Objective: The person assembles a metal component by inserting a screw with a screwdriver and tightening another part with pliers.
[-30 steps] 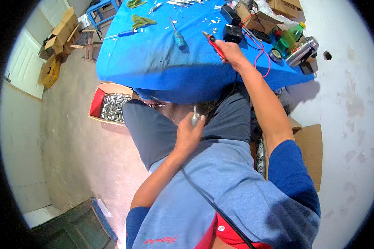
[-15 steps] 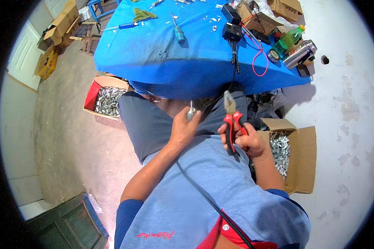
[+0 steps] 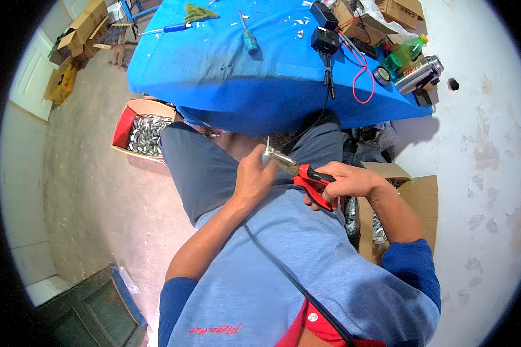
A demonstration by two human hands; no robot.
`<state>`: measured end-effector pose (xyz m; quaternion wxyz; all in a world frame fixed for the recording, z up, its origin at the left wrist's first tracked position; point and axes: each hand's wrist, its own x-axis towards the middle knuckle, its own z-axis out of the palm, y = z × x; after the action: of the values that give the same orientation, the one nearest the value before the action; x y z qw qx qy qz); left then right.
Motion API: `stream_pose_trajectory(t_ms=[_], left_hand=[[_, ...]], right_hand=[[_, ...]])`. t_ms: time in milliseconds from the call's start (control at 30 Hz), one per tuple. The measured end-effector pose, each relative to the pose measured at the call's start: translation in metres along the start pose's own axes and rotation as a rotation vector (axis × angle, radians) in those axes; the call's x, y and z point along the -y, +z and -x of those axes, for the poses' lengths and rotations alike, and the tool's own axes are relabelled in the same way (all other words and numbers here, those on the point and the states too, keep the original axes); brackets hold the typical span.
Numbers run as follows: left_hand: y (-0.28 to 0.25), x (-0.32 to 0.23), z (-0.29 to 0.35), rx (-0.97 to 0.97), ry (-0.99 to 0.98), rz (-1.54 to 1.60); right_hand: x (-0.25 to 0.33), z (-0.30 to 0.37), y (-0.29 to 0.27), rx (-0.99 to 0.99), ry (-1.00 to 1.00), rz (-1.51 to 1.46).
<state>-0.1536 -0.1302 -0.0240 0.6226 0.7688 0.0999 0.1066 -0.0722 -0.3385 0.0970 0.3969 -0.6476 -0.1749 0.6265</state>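
Observation:
Above my lap, my left hand (image 3: 253, 178) is closed around a small silvery cylindrical part (image 3: 265, 157) with a thin shaft pointing up from its top. My right hand (image 3: 347, 184) grips the red and black handles of a pair of pliers (image 3: 314, 180). The pliers' metal jaws reach left to the top of the small part, at the base of its shaft. Whether the jaws pinch it or only touch it, I cannot tell.
A blue-covered table (image 3: 226, 87) stands ahead, bearing screwdrivers (image 3: 249, 41), black adapters (image 3: 325, 40), a green bottle (image 3: 404, 55) and a steel flask (image 3: 418, 75). An open box of metal cylinders (image 3: 147, 134) sits at left, a cardboard box of metal parts (image 3: 418, 199) at right.
My right hand has turned the pliers from pointing upward to pointing left and brought their jaws to the small part. My left hand has stayed nearly in place.

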Motion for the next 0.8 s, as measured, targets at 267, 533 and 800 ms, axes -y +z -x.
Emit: stream_pose_trajectory(t_ms=[267,533,800], left_hand=[[-0.004,-0.003,0.000,-0.020,0.020,-0.080],[-0.005,-0.009,0.000,-0.026,0.054,-0.220],[-0.003,-0.008,0.002,-0.011,0.140,-0.298]], right_hand=[[0.009,-0.007,0.007,-0.047,-0.003,-0.066],[0.020,-0.003,0.010,-0.079,0.021,0.015],[0.012,-0.003,0.003,-0.061,0.034,0.018]])
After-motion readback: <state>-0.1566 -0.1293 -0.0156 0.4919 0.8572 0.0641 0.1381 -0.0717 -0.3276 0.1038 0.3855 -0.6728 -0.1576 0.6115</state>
